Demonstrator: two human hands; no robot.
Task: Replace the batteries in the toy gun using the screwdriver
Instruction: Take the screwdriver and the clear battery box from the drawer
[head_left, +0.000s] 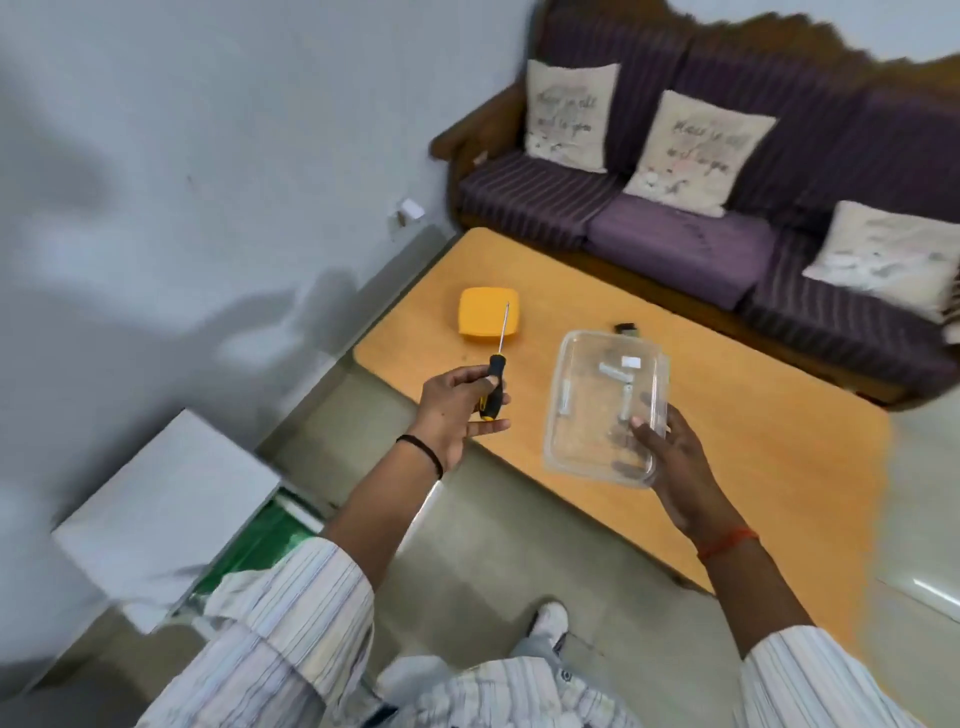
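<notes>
- Above the near edge of the wooden bench (727, 467), both hands are being held up, each carrying something.
- Left hand (452, 410) is gripping the screwdriver (493, 387) by its black-and-yellow handle; thumb and upper fingers are curling round it, the lowest finger is sticking out straight. The thin shaft is pointing up and away, its tip showing in front of the yellow box.
- Right hand (670, 452) is holding a clear plastic container (605, 410) by its near right corner, thumb lying over the rim, fingers showing blurred through the base. The container is tilting a little.
- Inside the container several batteries (618, 372) are lying loose, pale and cylindrical; the exact count is hard to tell through the plastic.
- Yellow box (489, 321) is sitting shut on the far left part of the bench, apart from both hands.
- A small dark object (627, 328) is lying on the bench just behind the container; too small to identify.
- No toy gun is showing itself plainly in this view.
- Behind the bench, a purple striped sofa (675, 244) is carrying three pale cushions.
</notes>
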